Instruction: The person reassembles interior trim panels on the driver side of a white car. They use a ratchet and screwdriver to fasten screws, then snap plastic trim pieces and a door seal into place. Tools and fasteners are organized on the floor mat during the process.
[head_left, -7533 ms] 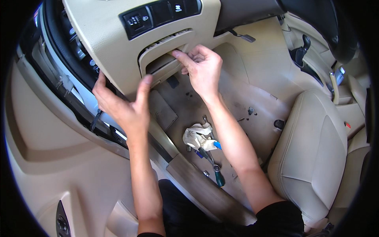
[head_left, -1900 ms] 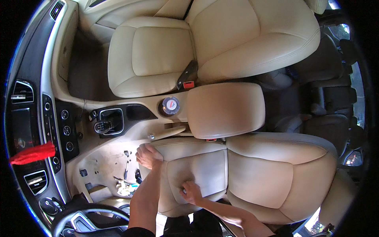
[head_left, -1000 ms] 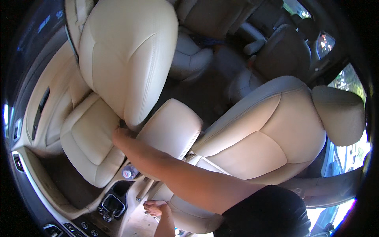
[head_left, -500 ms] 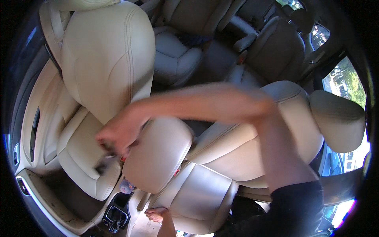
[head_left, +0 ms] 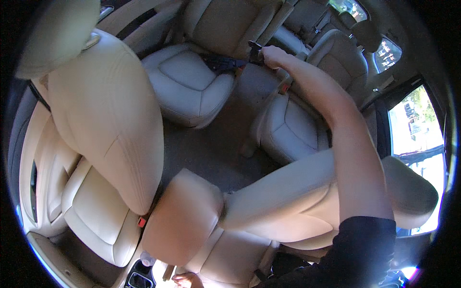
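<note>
My right arm stretches back between the front seats. At its end my right hand [head_left: 275,56] is closed on a small black object [head_left: 255,52], whose kind I cannot make out. It is held above the gap between the second-row seats, near a dark blue item [head_left: 223,63] lying by the left one. My left hand [head_left: 187,280] is partly cut off by the lower edge. Its fingers lie on the pale surface beside the front seat cushion [head_left: 235,257], close to a beige lever [head_left: 168,272], and appear to grip nothing.
The beige centre armrest [head_left: 182,218] stands between the front seats, with a clear plastic bottle [head_left: 147,259] in front of it. Front seatbacks [head_left: 105,115] rise on both sides. Behind are two grey-beige second-row seats [head_left: 187,81] and dark floor carpet [head_left: 206,153].
My right hand has swung from over the left front seat to the rear, with the dark object in it. The view has shifted backward. My left hand stays beside the front seat cushion.
</note>
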`<action>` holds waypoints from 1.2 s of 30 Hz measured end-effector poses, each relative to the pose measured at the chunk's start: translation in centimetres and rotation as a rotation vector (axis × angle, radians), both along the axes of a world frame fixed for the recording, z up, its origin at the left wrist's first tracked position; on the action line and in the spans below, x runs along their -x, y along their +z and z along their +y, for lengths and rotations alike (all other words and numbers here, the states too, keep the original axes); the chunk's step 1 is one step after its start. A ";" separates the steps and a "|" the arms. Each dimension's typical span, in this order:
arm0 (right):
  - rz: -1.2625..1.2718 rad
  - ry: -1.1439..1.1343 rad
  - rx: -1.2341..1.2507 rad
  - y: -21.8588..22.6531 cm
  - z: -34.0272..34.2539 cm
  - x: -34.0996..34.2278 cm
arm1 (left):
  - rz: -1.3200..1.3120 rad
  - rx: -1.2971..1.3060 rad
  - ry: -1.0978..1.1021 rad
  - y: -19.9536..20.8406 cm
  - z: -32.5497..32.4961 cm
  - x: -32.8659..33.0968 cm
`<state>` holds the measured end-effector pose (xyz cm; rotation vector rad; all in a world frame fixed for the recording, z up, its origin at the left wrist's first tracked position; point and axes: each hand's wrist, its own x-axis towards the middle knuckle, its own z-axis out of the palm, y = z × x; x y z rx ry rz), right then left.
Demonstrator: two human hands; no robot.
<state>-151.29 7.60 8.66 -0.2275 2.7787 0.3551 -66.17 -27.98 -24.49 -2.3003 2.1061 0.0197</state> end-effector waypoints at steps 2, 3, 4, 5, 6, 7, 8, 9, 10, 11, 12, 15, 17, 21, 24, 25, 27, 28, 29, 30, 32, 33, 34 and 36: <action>0.151 0.320 -0.290 -3.6 2.2 2.6 | 0.003 0.020 -0.037 -0.4 0.0 0.6; 0.182 0.362 -0.312 -5.2 2.7 4.1 | 0.003 0.029 -0.052 -0.5 0.0 0.7; 0.212 0.425 -0.316 -7.0 2.8 5.6 | 0.001 0.039 -0.063 -0.6 -0.1 0.8; 0.235 0.489 -0.317 -8.7 3.1 7.0 | -0.002 0.044 -0.075 -0.7 -0.1 0.7; 0.305 0.561 -0.309 -10.1 3.6 8.3 | -0.004 0.052 -0.086 -0.7 -0.2 0.6; 0.368 0.634 -0.292 -11.9 3.8 9.2 | -0.010 0.062 -0.097 -0.6 -0.4 0.3; 0.372 0.644 -0.304 -14.1 3.9 9.6 | -0.012 0.072 -0.109 -0.5 -0.6 0.0; 0.313 0.669 -0.227 -15.3 4.3 10.3 | -0.021 0.079 -0.125 -0.4 -0.8 -0.4; 0.241 0.533 -0.182 -17.2 4.2 10.7 | -0.026 0.086 -0.142 -0.3 -1.0 -0.8; 0.289 0.476 -0.220 -18.7 3.9 11.0 | -0.028 0.090 -0.151 -0.2 -1.2 -1.3; 0.381 0.474 -0.236 -19.8 4.3 10.8 | -0.029 0.096 -0.160 -0.1 -1.3 -1.6; 0.498 0.591 -0.300 -21.1 4.4 10.4 | -0.017 0.108 -0.153 -0.1 -1.4 -2.4; 0.437 0.643 -0.331 -20.6 3.8 10.0 | 0.005 0.116 -0.133 -0.5 -1.2 -2.5; 0.435 0.673 -0.363 -18.2 0.0 8.4 | 0.066 0.147 -0.079 -2.1 -0.8 -3.2; 0.298 0.696 -0.219 -15.9 -2.6 5.6 | 0.106 0.192 -0.107 -4.3 -1.0 -5.3; 0.314 0.653 -0.195 -14.6 -3.8 4.3 | 0.128 0.201 -0.132 -5.6 -1.2 -6.5; 0.251 0.555 -0.092 -11.9 -6.4 3.3 | 0.165 0.254 -0.188 -7.8 -1.4 -8.5; 0.202 0.474 -0.093 -10.0 -7.8 2.7 | 0.204 0.239 -0.160 -8.7 -1.5 -9.5; 0.153 0.401 -0.095 -7.8 -9.1 2.1 | 0.220 0.332 -0.270 -9.7 -1.7 -10.0; 0.090 0.300 -0.128 -5.5 -10.3 1.3 | 0.249 0.362 -0.294 -10.1 -1.6 -10.7; -0.031 0.135 -0.074 -0.4 -12.8 -1.4 | 0.283 0.301 -0.314 -10.4 -1.5 -10.7; -0.125 0.116 0.084 2.5 -12.7 -3.7 | 0.218 0.203 -0.296 -9.7 -1.7 -10.3; -0.250 0.095 0.266 5.7 -12.8 -6.6 | 0.176 0.053 -0.209 -8.9 -1.9 -9.7; -0.172 0.148 0.025 10.9 -15.3 -12.2 | 0.193 0.041 -0.072 -6.1 -1.2 -7.9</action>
